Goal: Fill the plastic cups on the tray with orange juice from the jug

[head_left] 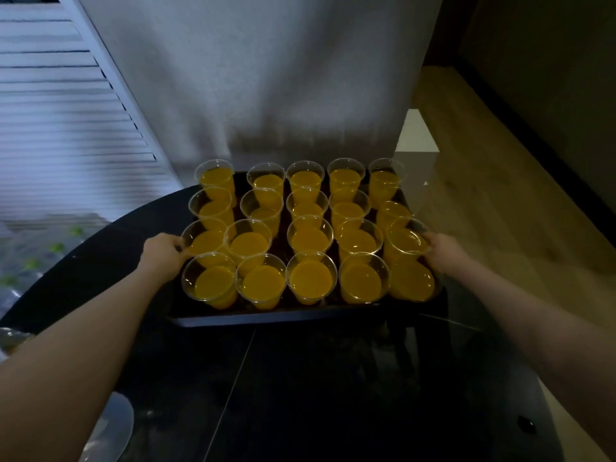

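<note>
A dark rectangular tray (266, 316) sits on a round black table (300, 395). Several clear plastic cups (310, 278) stand on it in rows, each holding orange juice. My left hand (163, 253) grips the tray's left edge, fingers curled beside the cups. Over on the opposite side, my right hand (443, 250) grips the tray's right edge, partly hidden behind a cup. No jug is in view.
A pale curtain (266, 78) hangs right behind the tray. Window blinds (60, 111) lie at the left. A wooden floor (500, 195) runs along the right. Some clear plastic items (106, 428) lie at the lower left, beside the table.
</note>
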